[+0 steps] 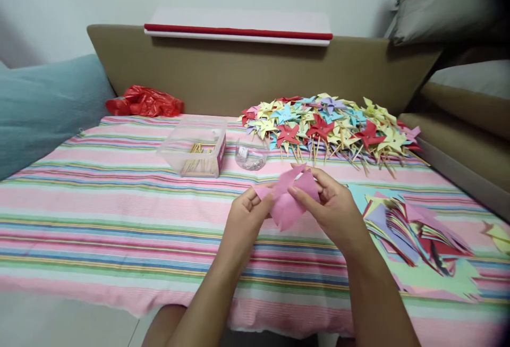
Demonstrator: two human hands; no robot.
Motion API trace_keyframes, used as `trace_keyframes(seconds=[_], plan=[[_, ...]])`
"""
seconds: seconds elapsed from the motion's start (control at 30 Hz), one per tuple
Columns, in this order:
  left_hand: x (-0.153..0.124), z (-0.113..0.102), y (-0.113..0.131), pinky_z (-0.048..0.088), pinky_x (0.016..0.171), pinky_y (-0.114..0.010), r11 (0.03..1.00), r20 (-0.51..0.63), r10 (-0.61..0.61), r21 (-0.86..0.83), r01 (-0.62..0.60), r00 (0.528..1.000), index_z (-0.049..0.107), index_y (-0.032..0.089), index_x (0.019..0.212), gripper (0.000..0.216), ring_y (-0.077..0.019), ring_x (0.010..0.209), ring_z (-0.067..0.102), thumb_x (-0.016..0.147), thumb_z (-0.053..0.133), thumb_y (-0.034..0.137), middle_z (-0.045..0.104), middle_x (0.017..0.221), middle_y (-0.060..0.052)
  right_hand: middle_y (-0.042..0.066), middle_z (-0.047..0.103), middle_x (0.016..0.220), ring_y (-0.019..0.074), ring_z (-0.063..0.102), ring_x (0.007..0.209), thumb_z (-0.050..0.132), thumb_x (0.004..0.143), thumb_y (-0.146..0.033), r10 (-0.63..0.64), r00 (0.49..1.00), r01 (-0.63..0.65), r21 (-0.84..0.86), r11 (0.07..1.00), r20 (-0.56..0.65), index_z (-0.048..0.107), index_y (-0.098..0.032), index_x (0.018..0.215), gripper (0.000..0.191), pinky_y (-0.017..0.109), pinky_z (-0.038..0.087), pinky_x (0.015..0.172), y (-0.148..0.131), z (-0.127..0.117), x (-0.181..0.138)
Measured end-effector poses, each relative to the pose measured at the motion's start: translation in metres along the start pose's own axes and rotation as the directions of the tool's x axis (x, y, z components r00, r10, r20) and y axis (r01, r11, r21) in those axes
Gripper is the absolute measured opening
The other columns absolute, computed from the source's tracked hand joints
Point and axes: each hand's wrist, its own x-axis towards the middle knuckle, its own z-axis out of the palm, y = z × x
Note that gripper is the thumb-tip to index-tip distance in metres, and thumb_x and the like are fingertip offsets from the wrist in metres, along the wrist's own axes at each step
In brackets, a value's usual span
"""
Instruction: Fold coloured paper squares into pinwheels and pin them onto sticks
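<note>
A pink paper pinwheel sheet (287,210), cut and partly folded, is held above the striped cloth between my two hands. My left hand (252,210) pinches its left side between thumb and fingers. On the right side, my right hand (332,201) grips the paper, its thumb lying across the front near the middle. Beyond my hands stand a clear plastic box (191,147) with thin wooden sticks (198,162) inside and a small round clear container (252,154) with small metallic pieces at its bottom.
A heap of finished paper pinwheels (322,124) on sticks lies at the back right. Stacked coloured paper pieces (414,235) rest at right, with a yellow piece (498,236) farther right. A red plastic bag (147,101) sits back left. A brown board (239,81) bounds the striped cloth (131,214).
</note>
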Motion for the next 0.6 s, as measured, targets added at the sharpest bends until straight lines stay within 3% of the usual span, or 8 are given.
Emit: trace_keyframes(seconds=[0.1,0.2,0.33,0.4,0.5,0.6], plan=[[-0.003,0.005,0.002,0.053,0.081,-0.028,1.0,0.055,-0.028,-0.004,0.029,0.998,0.073,0.016,0.119,0.043,-0.0206,0.092,0.069,0.083,0.078,0.038,0.076,0.104,-0.009,0.004,0.076,0.094,0.025,0.071,0.081,0.076,0.085,-0.042,0.02,0.999,-0.019,0.02,1.0,-0.04,0.062,-0.029,0.132,0.051,0.038,0.059,0.069,0.004,-0.002,-0.001],[-0.004,0.009,-0.002,0.051,0.072,-0.024,0.999,0.066,-0.029,0.016,0.028,0.997,0.074,0.017,0.113,0.038,-0.0161,0.078,0.066,0.082,0.078,0.039,0.074,0.088,-0.005,0.001,0.075,0.083,0.023,0.068,0.068,0.078,0.083,-0.046,0.035,0.995,-0.032,0.032,0.999,-0.096,0.063,-0.03,0.131,0.053,0.037,0.057,0.06,0.011,-0.003,-0.002],[-0.003,0.009,-0.014,0.038,0.054,-0.02,0.99,-0.034,-0.016,0.141,0.021,0.999,0.072,0.015,0.081,0.027,-0.0099,0.058,0.051,0.078,0.081,0.041,0.062,0.063,0.002,-0.001,0.073,0.077,0.0198,0.063,0.06,0.079,0.081,-0.046,0.053,0.996,-0.054,-0.006,0.999,-0.068,0.062,-0.031,0.135,0.058,0.035,0.055,0.055,0.02,-0.004,-0.006],[-0.003,0.009,-0.02,0.036,0.053,-0.021,0.982,-0.067,0.002,0.189,0.011,0.998,0.067,0.015,0.07,0.033,-0.0096,0.057,0.048,0.082,0.077,0.044,0.059,0.06,0.002,0.0,0.075,0.086,0.021,0.067,0.069,0.079,0.082,-0.046,0.065,0.996,-0.065,-0.002,0.998,-0.064,0.059,-0.03,0.138,0.062,0.035,0.057,0.062,0.021,-0.003,-0.01],[-0.003,0.008,-0.025,0.044,0.063,-0.024,0.99,-0.131,0.013,0.14,0.006,0.991,0.069,0.015,0.075,0.032,-0.0131,0.066,0.055,0.083,0.075,0.046,0.064,0.07,-0.001,0.005,0.075,0.112,0.0247,0.071,0.094,0.07,0.09,-0.045,0.027,0.996,-0.024,0.032,0.999,-0.082,0.048,-0.032,0.147,0.062,0.038,0.059,0.076,0.02,-0.004,-0.018],[-0.002,0.007,-0.024,0.047,0.069,-0.026,0.999,-0.225,0.015,0.039,-0.007,0.974,0.071,0.016,0.079,0.031,-0.0154,0.073,0.059,0.08,0.079,0.045,0.068,0.077,-0.002,0.006,0.058,0.144,0.0275,0.06,0.125,0.058,0.098,-0.041,-0.122,0.989,0.124,0.021,0.992,-0.081,0.047,-0.038,0.142,0.045,0.044,0.056,0.096,0.021,-0.008,-0.027]])
